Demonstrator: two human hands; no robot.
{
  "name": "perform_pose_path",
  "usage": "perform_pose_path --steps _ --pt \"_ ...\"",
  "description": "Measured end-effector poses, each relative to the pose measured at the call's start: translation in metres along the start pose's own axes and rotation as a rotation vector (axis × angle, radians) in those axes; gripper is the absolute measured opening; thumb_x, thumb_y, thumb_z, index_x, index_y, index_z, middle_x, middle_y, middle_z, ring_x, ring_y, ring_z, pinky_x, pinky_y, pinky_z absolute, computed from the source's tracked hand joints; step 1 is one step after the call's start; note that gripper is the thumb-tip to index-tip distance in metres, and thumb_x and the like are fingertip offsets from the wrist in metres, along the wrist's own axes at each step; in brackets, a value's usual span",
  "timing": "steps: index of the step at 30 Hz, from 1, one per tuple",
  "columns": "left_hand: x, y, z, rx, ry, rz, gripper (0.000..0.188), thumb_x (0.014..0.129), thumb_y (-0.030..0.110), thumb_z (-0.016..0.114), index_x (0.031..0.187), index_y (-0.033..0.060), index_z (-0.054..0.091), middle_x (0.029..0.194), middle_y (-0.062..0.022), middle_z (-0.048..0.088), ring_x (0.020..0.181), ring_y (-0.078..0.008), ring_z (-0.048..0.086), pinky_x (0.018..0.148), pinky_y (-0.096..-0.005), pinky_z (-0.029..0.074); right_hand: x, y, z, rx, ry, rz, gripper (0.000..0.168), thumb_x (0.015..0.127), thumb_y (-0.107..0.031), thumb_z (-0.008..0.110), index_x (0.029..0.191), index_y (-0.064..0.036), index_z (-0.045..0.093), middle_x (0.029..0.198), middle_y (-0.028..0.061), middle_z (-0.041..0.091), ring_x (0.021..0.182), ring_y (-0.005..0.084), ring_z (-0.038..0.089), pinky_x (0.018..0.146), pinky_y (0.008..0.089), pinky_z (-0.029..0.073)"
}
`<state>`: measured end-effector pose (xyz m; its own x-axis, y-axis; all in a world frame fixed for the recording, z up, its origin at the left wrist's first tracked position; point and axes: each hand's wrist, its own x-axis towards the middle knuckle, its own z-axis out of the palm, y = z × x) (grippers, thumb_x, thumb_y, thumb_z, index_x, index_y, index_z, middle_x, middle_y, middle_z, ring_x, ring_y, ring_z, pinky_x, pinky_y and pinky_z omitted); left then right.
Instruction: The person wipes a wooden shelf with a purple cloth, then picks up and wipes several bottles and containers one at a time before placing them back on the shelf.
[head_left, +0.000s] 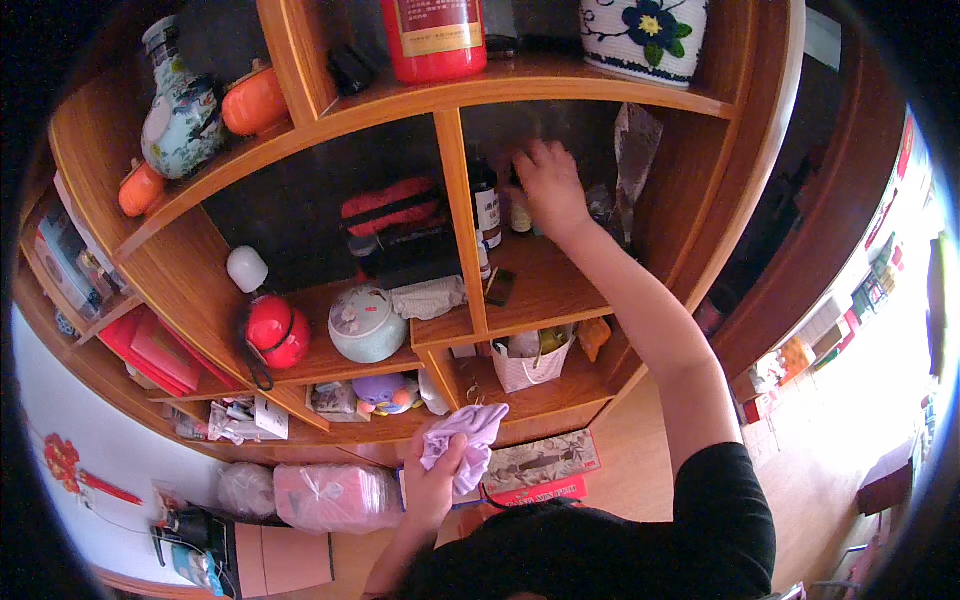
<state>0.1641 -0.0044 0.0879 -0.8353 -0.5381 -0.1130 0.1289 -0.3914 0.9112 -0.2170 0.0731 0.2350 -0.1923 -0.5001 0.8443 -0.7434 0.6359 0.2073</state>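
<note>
My left hand (435, 480) grips a crumpled pale purple cloth (469, 446) in front of the lower shelves of a wooden cabinet. Up in the right-hand compartment, my right hand (553, 184) has its fingers curved beside a small bottle (520, 217) with a cream lower part. The hand is blurred and partly covers that bottle, so its hold is unclear. Just left of it stands a dark bottle (488, 214) with a white label. A small dark flat item (499, 287) lies at the compartment's front edge, and a clear faceted ornament (636, 150) rises on the right.
Wooden dividers (459, 225) frame the compartments. Left of them are a lidded ceramic jar (367, 326) and a round red object (277, 331). Overhead stand a red canister (435, 41) and a painted vase (178, 112). Below sit a pale gift bag (531, 364) and plastic-wrapped pink bundle (334, 496).
</note>
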Motion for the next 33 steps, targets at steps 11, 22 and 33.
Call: perform_pose_path --steps 11,22,33 --pt "-0.007 -0.003 0.009 -0.074 -0.018 0.056 0.032 0.091 0.007 0.068 0.121 0.0005 0.057 0.108 -0.0071 0.066 0.092 -0.0124 0.063 0.081 -0.0257 0.052 0.0 -0.051 0.038 0.501 -0.295 0.512 0.073 0.078 -0.018 0.075 0.134 0.004 0.034 0.113 0.0318 0.058 0.102 0.0464 0.06 0.084 0.0478 0.053" --pt "-0.018 -0.007 0.017 -0.051 -0.023 -0.012 0.029 0.093 0.009 0.066 0.12 0.0015 0.058 0.102 -0.0041 0.066 0.086 -0.0105 0.063 0.077 -0.0243 0.051 -0.005 -0.039 -0.083 0.708 0.093 0.467 0.07 0.074 -0.021 0.079 0.13 0.001 0.043 0.118 0.0256 0.055 0.101 0.0417 0.06 0.085 0.0451 0.051" --pt "0.033 0.063 0.108 0.497 -0.275 1.03 0.047 0.097 0.037 0.05 0.124 -0.0023 0.054 0.12 -0.0172 0.05 0.111 -0.0307 0.052 0.098 -0.04 0.04 -0.187 -0.099 -0.169 1.889 -0.201 0.841 0.063 0.101 -0.044 0.042 0.144 0.001 0.035 0.135 0.0139 0.051 0.122 0.0217 0.051 0.106 0.0359 0.037"
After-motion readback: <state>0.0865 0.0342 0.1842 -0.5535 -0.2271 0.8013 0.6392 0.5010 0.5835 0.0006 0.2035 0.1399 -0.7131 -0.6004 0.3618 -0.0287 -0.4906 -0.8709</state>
